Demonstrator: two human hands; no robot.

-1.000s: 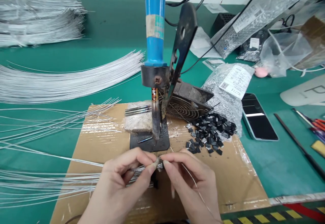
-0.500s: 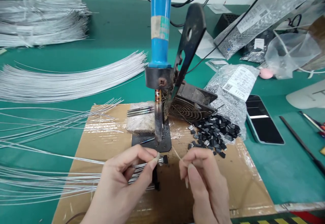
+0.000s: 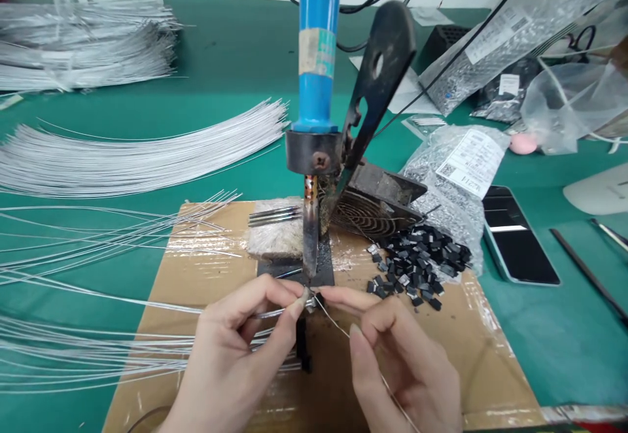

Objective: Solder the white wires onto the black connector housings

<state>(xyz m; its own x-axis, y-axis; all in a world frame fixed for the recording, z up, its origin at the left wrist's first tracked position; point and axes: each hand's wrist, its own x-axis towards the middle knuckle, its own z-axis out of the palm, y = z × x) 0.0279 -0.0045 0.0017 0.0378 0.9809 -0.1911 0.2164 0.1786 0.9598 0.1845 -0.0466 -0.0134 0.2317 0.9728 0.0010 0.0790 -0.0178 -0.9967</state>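
Observation:
My left hand (image 3: 248, 348) pinches a thin white cable (image 3: 169, 307) close to its end, where a small black connector with a metal part (image 3: 320, 301) shows just past the fingertips. Thumb and index finger of my right hand (image 3: 409, 354) grip a thin strand of solder wire (image 3: 335, 323). Its far end meets the connector, and my right index fingertip reaches close to that spot. Directly above stands a blue-handled soldering iron (image 3: 318, 103), clamped upright with its tip (image 3: 310, 269) pointing down at the connector. Whether tip and connector touch is hidden by my fingers.
Black connectors (image 3: 422, 263) lie heaped on the cardboard (image 3: 471, 367). Behind them are a small fan (image 3: 375, 210) and a bubble-wrap bag (image 3: 417, 158). A phone (image 3: 523, 237) lies right. White cable bundles (image 3: 147, 158) cover the left, some ending at a black strip (image 3: 303, 345).
My right hand has brought the solder wire leftward to the connector, and its index finger has stretched out. My left hand and the cable have moved slightly up toward the iron's tip.

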